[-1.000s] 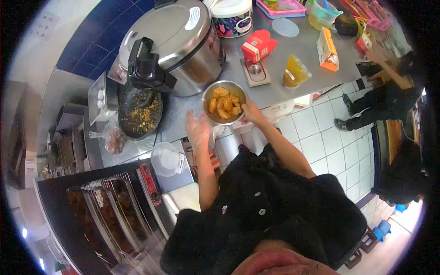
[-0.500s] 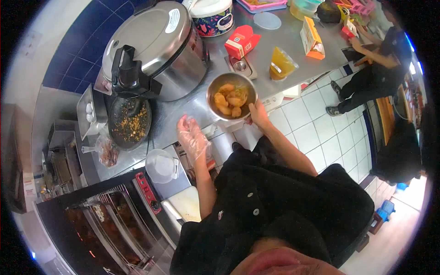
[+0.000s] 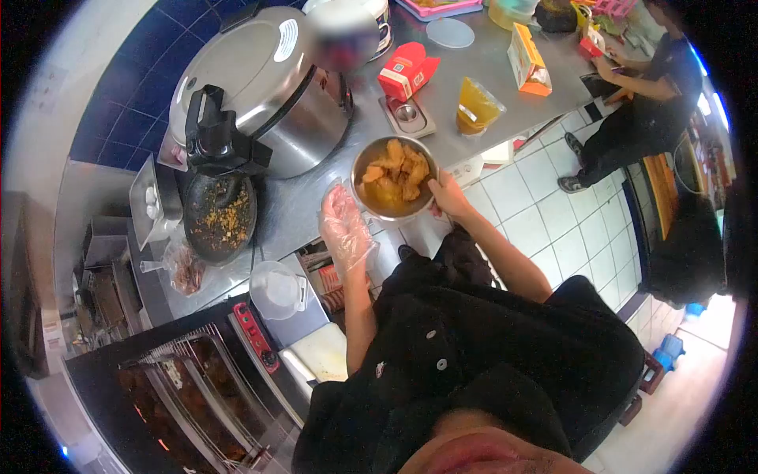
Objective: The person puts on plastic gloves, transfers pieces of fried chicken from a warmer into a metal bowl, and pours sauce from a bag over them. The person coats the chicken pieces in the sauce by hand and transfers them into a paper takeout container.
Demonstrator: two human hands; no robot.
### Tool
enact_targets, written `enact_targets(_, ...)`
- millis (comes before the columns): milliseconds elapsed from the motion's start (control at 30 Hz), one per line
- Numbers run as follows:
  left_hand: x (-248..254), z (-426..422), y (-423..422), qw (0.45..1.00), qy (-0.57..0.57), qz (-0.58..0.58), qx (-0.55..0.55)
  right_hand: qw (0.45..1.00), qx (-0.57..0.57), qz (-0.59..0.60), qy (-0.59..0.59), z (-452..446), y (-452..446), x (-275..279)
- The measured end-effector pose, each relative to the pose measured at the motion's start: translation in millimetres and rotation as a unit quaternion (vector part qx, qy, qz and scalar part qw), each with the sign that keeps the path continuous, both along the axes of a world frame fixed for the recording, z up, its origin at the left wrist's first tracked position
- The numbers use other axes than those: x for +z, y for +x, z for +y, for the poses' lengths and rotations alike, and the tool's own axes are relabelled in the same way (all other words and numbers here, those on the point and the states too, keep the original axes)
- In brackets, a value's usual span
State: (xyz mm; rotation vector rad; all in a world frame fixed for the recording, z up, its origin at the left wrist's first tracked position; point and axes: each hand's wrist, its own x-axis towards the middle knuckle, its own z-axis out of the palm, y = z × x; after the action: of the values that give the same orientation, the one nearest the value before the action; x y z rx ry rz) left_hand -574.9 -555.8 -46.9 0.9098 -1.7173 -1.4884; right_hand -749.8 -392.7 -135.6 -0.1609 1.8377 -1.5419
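My right hand (image 3: 448, 197) grips the rim of a round metal bowl (image 3: 374, 152) at its right side. Inside the bowl are several golden-brown fried pieces (image 3: 404, 167), bunched together, with yellowish sauce below them. Close to the bowl's left side is my left hand (image 3: 346, 227), in a clear plastic glove. Its fingers are stretched out and it holds nothing. The bowl is held at the counter's front edge, in front of a small scale (image 3: 408, 117). Beyond the scale stands an open red box (image 3: 407, 71).
On the steel counter (image 3: 296, 193) stand a large cooker (image 3: 304, 130), a dark pan with crumbs (image 3: 221, 217), a bag of yellow sauce (image 3: 477, 107) and an orange box (image 3: 528, 62). A heated cabinet (image 3: 181, 395) is at lower left. Another person (image 3: 651, 103) works at right.
The fried pieces have shifted and bunched up toward the far side of the bowl. My left hand has moved right, closer to the bowl. My right hand keeps its grip.
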Motion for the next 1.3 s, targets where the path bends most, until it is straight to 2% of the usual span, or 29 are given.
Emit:
enact_targets(33, 3, -1, 3, 1.0, -0.009, 0.0, 0.013, 0.998, 0.06, -0.003, 0.0, 1, 1, 1)
enact_targets(67, 4, -4, 3, 1.0, -0.013, 0.0, 0.011, 0.998, 0.058, -0.003, -0.004, -5, 3, 2)
enact_targets(133, 4, -1, 6, 0.999, -0.014, 0.029, 0.002, 0.999, -0.03, 0.003, -0.01, -12, 10, 8)
enact_targets(167, 6, 1, 7, 0.999, -0.014, 0.031, 0.006, 1.0, -0.027, 0.006, -0.009, -9, 6, 9)
enact_targets(233, 14, 1, 12, 0.998, -0.051, -0.007, 0.02, 0.998, 0.064, 0.013, 0.007, -4, 3, 4)
enact_targets(267, 9, -3, 12, 0.998, -0.053, -0.007, 0.017, 0.998, 0.062, 0.013, 0.005, -9, 6, -2)
enact_targets(333, 1, -3, 13, 0.999, -0.002, 0.026, 0.02, 0.998, -0.048, -0.008, -0.033, -16, 12, -7)
enact_targets(367, -2, -4, 12, 0.999, -0.002, 0.029, 0.022, 0.998, -0.045, -0.005, -0.033, -14, 5, -7)
enact_targets(433, -1, -2, 18, 0.998, -0.043, 0.003, 0.042, 0.998, 0.067, -0.017, -0.012, -6, 6, -7)
enact_targets(467, -1, -4, 19, 0.998, -0.045, 0.001, 0.037, 0.998, 0.063, -0.019, -0.014, -9, 10, -9)
enact_targets(533, -3, -2, 18, 0.998, -0.047, 0.006, 0.032, 0.998, -0.048, -0.009, -0.047, -17, 16, -2)
enact_targets(567, -4, 0, 16, 0.998, -0.047, 0.006, 0.034, 0.998, -0.046, -0.009, -0.046, -13, 11, -1)
enact_targets(633, 2, 2, 15, 0.999, -0.043, -0.006, 0.026, 0.997, 0.079, -0.007, -0.019, -6, 5, -1)
enact_targets(667, 3, 1, 13, 0.999, -0.046, -0.007, 0.02, 0.997, 0.074, -0.008, -0.022, -7, 10, -3)
enact_targets(733, 8, 5, 5, 0.999, -0.026, 0.022, -0.029, 0.999, -0.018, 0.009, -0.032, -8, 17, 5)
enact_targets(767, 10, 6, 0, 0.999, -0.025, 0.024, -0.028, 0.999, -0.017, 0.012, -0.03, -6, 13, 10)
enact_targets(833, 24, 9, -3, 0.995, -0.06, -0.066, -0.052, 0.999, 0.038, 0.01, -0.01, -1, 18, 12)
enact_targets(867, 18, 7, -5, 0.994, -0.062, -0.066, -0.056, 0.999, 0.033, 0.01, -0.012, -2, 20, 8)
enact_targets(933, 10, 7, -11, 0.996, -0.046, -0.028, -0.073, 0.998, 0.007, -0.022, -0.054, -3, 18, 1)
enact_targets(1033, 20, 10, -9, 0.997, -0.014, -0.02, -0.073, 0.999, 0.006, 0.015, -0.04, 3, 12, -4)
enact_targets(1133, 7, 2, -7, 0.998, -0.017, -0.011, -0.068, 0.999, -0.026, 0.009, -0.035, -3, 9, 1)
enact_targets(1233, -1, 1, -5, 0.999, -0.004, 0.019, -0.048, 1.0, -0.001, 0.021, 0.004, 1, 1, 6)
enact_targets(1300, -4, -3, -1, 0.998, -0.019, 0.021, -0.055, 0.999, -0.029, 0.014, -0.017, -6, 5, 0)
